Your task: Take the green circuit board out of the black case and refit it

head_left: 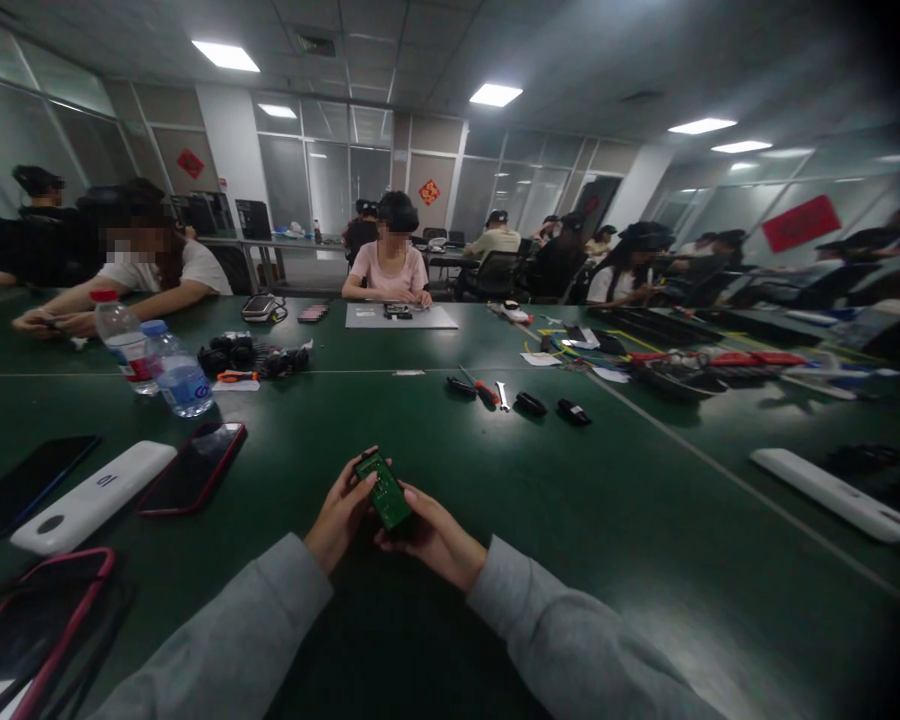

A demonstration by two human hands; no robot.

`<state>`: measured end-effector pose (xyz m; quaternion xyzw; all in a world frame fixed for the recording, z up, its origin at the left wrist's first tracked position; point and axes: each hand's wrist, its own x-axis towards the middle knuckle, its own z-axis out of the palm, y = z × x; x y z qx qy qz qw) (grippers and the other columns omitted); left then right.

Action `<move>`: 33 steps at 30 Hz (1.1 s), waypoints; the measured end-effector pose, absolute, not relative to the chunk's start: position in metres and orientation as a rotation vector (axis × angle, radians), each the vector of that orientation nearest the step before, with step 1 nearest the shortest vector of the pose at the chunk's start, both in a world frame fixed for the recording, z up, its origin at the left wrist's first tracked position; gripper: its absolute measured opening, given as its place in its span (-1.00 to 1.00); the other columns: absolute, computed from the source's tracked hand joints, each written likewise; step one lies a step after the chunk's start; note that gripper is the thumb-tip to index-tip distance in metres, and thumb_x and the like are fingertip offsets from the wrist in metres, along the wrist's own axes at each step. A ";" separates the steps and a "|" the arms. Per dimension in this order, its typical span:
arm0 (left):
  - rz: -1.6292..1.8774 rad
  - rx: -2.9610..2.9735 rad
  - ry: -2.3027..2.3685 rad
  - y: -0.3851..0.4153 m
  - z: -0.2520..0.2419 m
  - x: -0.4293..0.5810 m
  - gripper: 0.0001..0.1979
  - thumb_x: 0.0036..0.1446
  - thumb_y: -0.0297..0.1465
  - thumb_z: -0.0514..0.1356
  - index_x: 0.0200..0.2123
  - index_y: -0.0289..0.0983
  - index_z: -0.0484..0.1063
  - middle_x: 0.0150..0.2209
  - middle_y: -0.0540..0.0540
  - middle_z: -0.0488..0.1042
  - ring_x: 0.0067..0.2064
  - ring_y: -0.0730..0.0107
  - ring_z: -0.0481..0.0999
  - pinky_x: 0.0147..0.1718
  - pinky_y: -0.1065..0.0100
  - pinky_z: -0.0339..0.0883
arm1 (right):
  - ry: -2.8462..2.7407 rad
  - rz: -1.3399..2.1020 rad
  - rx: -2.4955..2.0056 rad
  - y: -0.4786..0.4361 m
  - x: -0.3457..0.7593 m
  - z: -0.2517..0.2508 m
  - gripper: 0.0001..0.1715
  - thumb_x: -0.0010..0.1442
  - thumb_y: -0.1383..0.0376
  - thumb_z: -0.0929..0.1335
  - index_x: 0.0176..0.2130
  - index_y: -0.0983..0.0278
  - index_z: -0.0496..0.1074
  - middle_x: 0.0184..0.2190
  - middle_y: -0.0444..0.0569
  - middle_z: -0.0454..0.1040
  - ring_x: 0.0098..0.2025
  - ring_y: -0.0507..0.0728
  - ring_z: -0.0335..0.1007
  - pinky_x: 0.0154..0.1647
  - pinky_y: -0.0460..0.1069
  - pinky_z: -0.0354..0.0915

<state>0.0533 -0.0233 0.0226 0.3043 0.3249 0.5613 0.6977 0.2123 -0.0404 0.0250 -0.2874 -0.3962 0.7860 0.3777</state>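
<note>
Scanning left to right, lines below
far-left phones: dark phone lying flat, glossy slab; pink-edged phone at the near table corner, partly cut by the frame
power bank: white power bank, rounded matte bar, long axis slanting up to the right, just beside the red-edged phone
bottles: two clear plastic water bottles upright, touching or nearly so, well behind the hands
left hand: left hand curled on the board's left edge, fingers closed around it, thumb up near the top corner; grey knit sleeve
board: green circuit board, thin flat rigid rectangle, small parts on its face, held above the table near the person's edge, long axis running from the far left down to the near right, pinched between both hands
right hand: right hand cupped under the board's lower right end, fingers wrapped beneath, gripping; both hands equally on it, the right lower and nearer the body
table: dark green table, smooth matte top, faint sheen
tools: small screwdriver and black parts well beyond the hands, far right of them
right bar: second white bar near the right edge
</note>
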 end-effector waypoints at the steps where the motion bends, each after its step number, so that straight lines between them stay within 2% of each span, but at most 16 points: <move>1: 1.247 0.669 0.725 -0.023 0.022 0.053 -0.42 -0.03 -0.36 0.26 0.09 -0.14 0.22 0.03 -0.17 0.37 -0.09 0.25 0.45 -0.14 0.28 0.31 | -1.030 1.979 -0.763 -0.040 0.212 0.026 -0.35 0.12 0.03 0.27 0.12 0.22 0.08 -0.03 0.09 0.31 -0.19 0.13 0.40 -0.13 0.13 0.32; 5: 1.172 0.603 0.759 -0.025 0.019 0.055 -0.38 -0.04 -0.38 0.27 0.11 -0.11 0.18 -0.03 -0.16 0.41 -0.12 0.29 0.47 -0.12 0.27 0.31 | -1.283 1.539 -0.894 -0.040 0.211 0.030 -0.37 0.13 0.06 0.28 0.13 0.15 0.06 0.06 0.00 0.23 0.06 0.14 0.23 0.06 0.11 0.20; 8: 1.087 0.604 0.739 -0.028 0.018 0.057 -0.48 -0.01 -0.35 0.25 0.05 -0.18 0.25 -0.05 -0.19 0.41 -0.13 0.29 0.47 -0.12 0.26 0.32 | -1.533 1.203 -0.940 -0.041 0.211 0.029 -0.30 0.12 0.13 0.31 0.17 0.15 -0.01 0.09 -0.01 0.16 0.13 0.12 0.12 0.17 0.08 0.07; 11: 1.074 0.602 0.757 -0.029 0.016 0.059 -0.54 -0.01 -0.33 0.24 0.01 -0.23 0.30 -0.04 -0.21 0.41 -0.10 0.26 0.46 -0.12 0.25 0.33 | -1.677 1.047 -0.953 -0.041 0.210 0.025 -0.28 0.10 0.19 0.34 0.17 0.18 -0.02 0.10 0.01 0.12 0.16 0.11 0.05 0.20 0.07 0.03; 17: 1.124 0.588 0.796 -0.026 0.013 0.061 -0.54 -0.06 -0.34 0.28 -0.04 -0.27 0.34 -0.09 -0.24 0.45 -0.13 0.22 0.48 -0.13 0.22 0.35 | -1.710 1.006 -0.946 -0.044 0.208 0.024 -0.29 0.09 0.24 0.33 0.16 0.16 -0.01 0.07 0.01 0.11 0.13 0.12 0.07 0.17 0.08 0.08; 23: 1.115 0.614 0.763 -0.027 0.018 0.059 -0.48 -0.12 -0.39 0.32 -0.02 -0.29 0.34 -0.07 -0.28 0.43 -0.05 0.12 0.43 -0.05 0.16 0.29 | -1.732 0.879 -0.994 -0.047 0.207 0.028 -0.30 0.10 0.23 0.32 0.17 0.13 0.00 0.04 0.01 0.13 0.10 0.14 0.07 0.17 0.10 0.06; 27: 1.128 0.637 0.713 -0.028 0.019 0.058 -0.47 -0.12 -0.41 0.32 -0.01 -0.30 0.34 -0.04 -0.27 0.42 -0.02 0.13 0.42 -0.02 0.17 0.25 | -1.768 0.870 -0.997 -0.047 0.208 0.030 -0.30 0.12 0.20 0.31 0.19 0.13 -0.02 -0.01 0.02 0.14 0.08 0.14 0.09 0.15 0.11 0.08; 33: 1.114 0.633 0.770 -0.027 0.016 0.057 -0.52 -0.08 -0.37 0.29 -0.03 -0.28 0.34 -0.06 -0.25 0.42 -0.06 0.17 0.44 -0.10 0.20 0.32 | -1.788 0.929 -0.978 -0.047 0.211 0.032 -0.33 0.15 0.20 0.28 0.19 0.12 -0.02 -0.02 0.02 0.12 0.05 0.13 0.10 0.14 0.11 0.11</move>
